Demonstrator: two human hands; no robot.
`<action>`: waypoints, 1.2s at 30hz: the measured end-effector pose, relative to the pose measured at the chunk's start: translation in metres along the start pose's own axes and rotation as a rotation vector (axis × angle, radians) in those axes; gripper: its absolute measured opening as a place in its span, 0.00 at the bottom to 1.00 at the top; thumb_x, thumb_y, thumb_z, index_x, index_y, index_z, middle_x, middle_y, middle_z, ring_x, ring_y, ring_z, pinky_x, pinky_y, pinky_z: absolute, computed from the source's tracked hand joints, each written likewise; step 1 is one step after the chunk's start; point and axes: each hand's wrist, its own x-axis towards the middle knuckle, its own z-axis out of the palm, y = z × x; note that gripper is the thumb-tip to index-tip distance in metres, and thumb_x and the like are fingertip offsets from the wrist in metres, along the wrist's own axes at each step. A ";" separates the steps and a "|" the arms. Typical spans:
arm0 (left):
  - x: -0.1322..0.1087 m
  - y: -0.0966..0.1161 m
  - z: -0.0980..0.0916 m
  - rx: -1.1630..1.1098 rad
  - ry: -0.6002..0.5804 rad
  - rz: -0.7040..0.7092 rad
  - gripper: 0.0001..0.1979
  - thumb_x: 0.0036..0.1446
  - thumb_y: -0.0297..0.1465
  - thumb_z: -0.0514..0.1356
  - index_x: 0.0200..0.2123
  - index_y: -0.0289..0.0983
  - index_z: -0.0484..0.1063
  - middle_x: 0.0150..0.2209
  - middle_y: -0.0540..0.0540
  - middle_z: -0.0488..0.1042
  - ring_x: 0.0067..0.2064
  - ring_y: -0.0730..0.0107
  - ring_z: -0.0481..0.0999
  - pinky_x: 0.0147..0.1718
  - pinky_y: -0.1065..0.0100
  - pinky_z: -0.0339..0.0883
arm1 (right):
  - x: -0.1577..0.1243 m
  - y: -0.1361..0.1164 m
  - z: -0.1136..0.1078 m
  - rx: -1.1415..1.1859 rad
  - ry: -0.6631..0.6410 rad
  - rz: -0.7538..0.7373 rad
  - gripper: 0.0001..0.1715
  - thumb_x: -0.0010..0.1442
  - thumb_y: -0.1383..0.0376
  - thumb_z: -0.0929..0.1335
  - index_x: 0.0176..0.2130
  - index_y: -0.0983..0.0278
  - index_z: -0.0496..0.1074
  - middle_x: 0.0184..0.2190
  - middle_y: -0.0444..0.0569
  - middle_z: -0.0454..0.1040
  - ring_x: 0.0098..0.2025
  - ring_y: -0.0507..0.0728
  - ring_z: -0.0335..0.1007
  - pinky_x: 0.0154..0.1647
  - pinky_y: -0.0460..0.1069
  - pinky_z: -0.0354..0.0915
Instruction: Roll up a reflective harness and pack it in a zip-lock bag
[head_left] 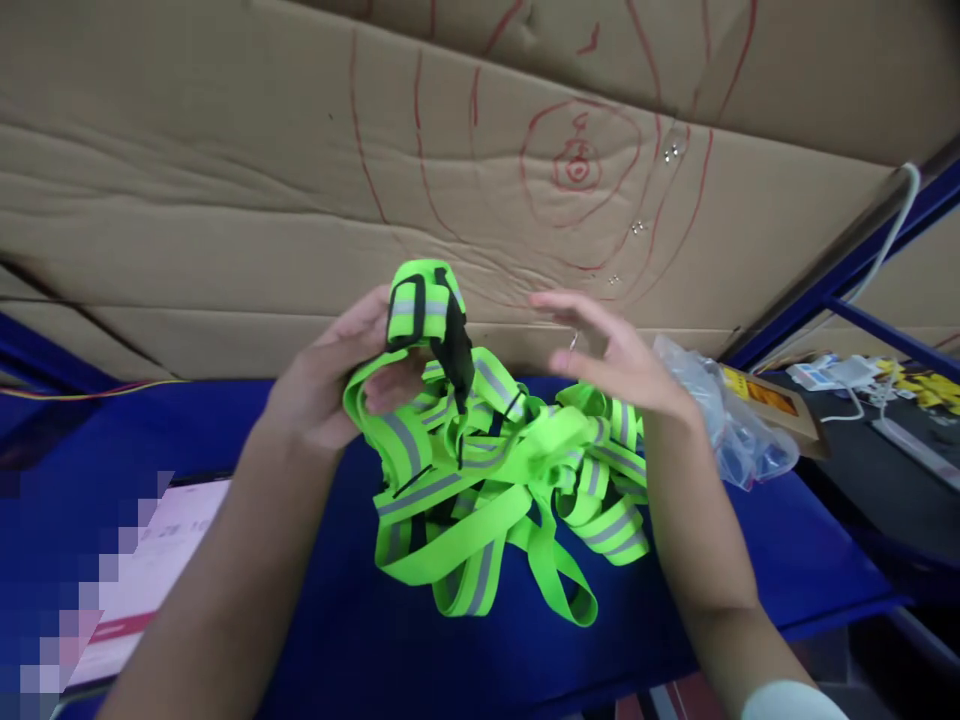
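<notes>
A heap of neon-green straps with grey reflective stripes (487, 480) lies on a blue tabletop (337, 620). My left hand (337, 370) is closed around part of a reflective strap (420, 310), raised at the left of the heap. Black webbing and what looks like a black buckle hang from that raised part. Above the heap's right side, my right hand (600, 350) is in the air with thumb and fingers apart. Nothing is between its fingers, and a ring shows on one of them. The lower straps overlap, so their ends are partly hidden.
Cardboard sheeting (225, 180) with red drawn lines stands behind the table. At the right are a clear plastic bag (750, 440), a small cardboard box (776, 405) and a blue metal frame (810, 310). A screen or sheet (157, 560) lies at the left, partly blurred out.
</notes>
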 end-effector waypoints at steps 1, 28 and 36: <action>0.000 -0.003 0.002 -0.024 -0.023 -0.004 0.18 0.46 0.36 0.75 0.38 0.40 0.73 0.14 0.58 0.60 0.13 0.82 0.50 0.12 0.75 0.44 | 0.002 -0.005 0.014 0.043 -0.097 -0.045 0.44 0.57 0.47 0.77 0.66 0.56 0.67 0.70 0.52 0.66 0.72 0.62 0.60 0.74 0.60 0.56; 0.004 -0.021 -0.003 1.643 -0.080 0.383 0.10 0.59 0.35 0.64 0.45 0.43 0.75 0.58 0.42 0.73 0.57 0.49 0.75 0.52 0.54 0.70 | 0.000 -0.023 0.045 -0.812 -0.075 -0.099 0.35 0.63 0.67 0.71 0.67 0.60 0.65 0.55 0.58 0.72 0.58 0.70 0.65 0.58 0.62 0.60; 0.004 -0.027 0.008 1.682 -0.186 0.180 0.12 0.60 0.38 0.63 0.46 0.43 0.73 0.52 0.45 0.78 0.46 0.53 0.79 0.37 0.59 0.68 | -0.001 -0.014 0.030 -0.795 -0.171 -0.084 0.31 0.61 0.70 0.70 0.63 0.60 0.71 0.54 0.55 0.75 0.59 0.69 0.67 0.61 0.62 0.60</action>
